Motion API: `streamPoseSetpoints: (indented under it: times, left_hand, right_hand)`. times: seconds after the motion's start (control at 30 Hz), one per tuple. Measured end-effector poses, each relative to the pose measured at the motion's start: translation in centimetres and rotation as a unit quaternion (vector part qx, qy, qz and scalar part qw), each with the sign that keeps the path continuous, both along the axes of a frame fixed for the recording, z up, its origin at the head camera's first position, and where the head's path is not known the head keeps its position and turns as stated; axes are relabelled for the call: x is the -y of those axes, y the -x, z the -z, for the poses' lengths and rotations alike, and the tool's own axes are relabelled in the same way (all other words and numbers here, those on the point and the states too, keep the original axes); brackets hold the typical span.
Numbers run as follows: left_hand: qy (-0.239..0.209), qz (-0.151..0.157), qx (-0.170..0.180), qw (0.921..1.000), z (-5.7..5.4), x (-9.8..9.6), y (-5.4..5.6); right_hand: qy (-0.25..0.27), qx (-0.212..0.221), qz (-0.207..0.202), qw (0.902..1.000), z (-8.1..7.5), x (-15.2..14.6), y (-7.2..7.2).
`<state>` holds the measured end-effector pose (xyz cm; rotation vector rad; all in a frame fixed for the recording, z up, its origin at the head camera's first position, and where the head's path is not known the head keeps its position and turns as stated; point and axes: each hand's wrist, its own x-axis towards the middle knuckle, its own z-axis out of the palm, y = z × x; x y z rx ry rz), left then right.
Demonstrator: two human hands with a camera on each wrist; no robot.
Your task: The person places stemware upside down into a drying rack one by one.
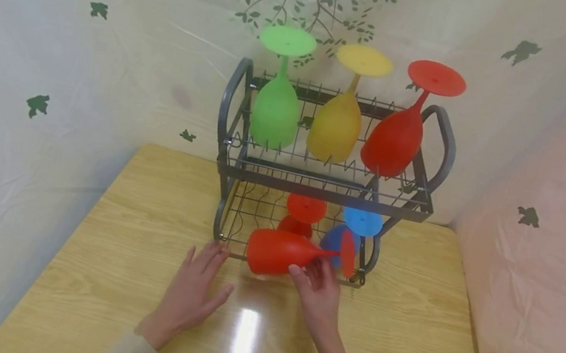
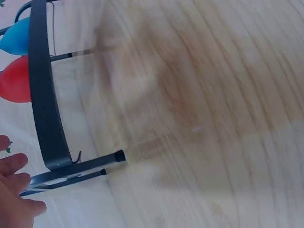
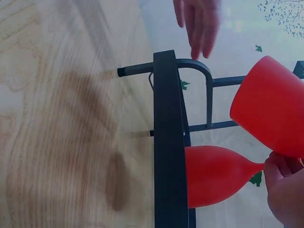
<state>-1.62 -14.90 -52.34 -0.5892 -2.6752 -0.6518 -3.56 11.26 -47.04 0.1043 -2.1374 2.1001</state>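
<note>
My right hand grips a red plastic wine glass near where its bowl meets the stem. The glass lies sideways in front of the lower tier, bowl to the left and base to the right. In the right wrist view, the held glass appears beside another red glass on the rack. That second red glass stands upside down on the lower tier, next to an upside-down blue glass. My left hand, fingers spread and holding nothing, is at the front left corner of the black two-tier dish rack.
Upside down on the upper tier are a green glass, a yellow glass and a red glass, the last one tilted. The rack stands at the back of a wooden table, against a leaf-printed curtain.
</note>
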Motion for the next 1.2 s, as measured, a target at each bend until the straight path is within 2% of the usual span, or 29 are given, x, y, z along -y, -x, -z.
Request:
streamPoseSetpoints:
  times: [0.27,0.43,0.6,0.73,0.87,0.97,1.2]
  left_hand:
    - [0.057,-0.033,0.044,0.9969,0.5,0.8,-0.1]
    - [0.067,-0.04,0.073,0.9943,0.8,0.9,-0.1]
    - [0.072,-0.039,0.085,0.993,1.0,1.0,-0.1]
    - [0.08,-0.039,0.091,0.9919,1.1,1.1,-0.1]
    - [0.086,-0.04,0.099,0.9905,1.3,1.2,-0.1]
    - [0.089,-0.04,0.106,0.9896,1.4,1.2,-0.2]
    - [0.097,-0.038,0.11,0.9885,1.4,1.2,-0.1]
  right_hand:
    - [-0.015,-0.069,-0.026,0.9972,-0.1,0.9,1.1]
    - [-0.008,-0.126,-0.036,0.9913,0.1,1.6,2.1]
    - [-0.01,-0.161,-0.036,0.9863,0.1,2.5,2.9]
    - [-0.047,-0.163,-0.029,0.985,0.2,3.1,3.3]
    - [-0.102,-0.135,-0.018,0.9854,0.1,3.7,3.4]
    - [-0.128,-0.119,-0.027,0.9842,0.1,4.1,3.6]
    - [-0.218,-0.12,-0.049,0.9674,-0.2,5.0,4.7]
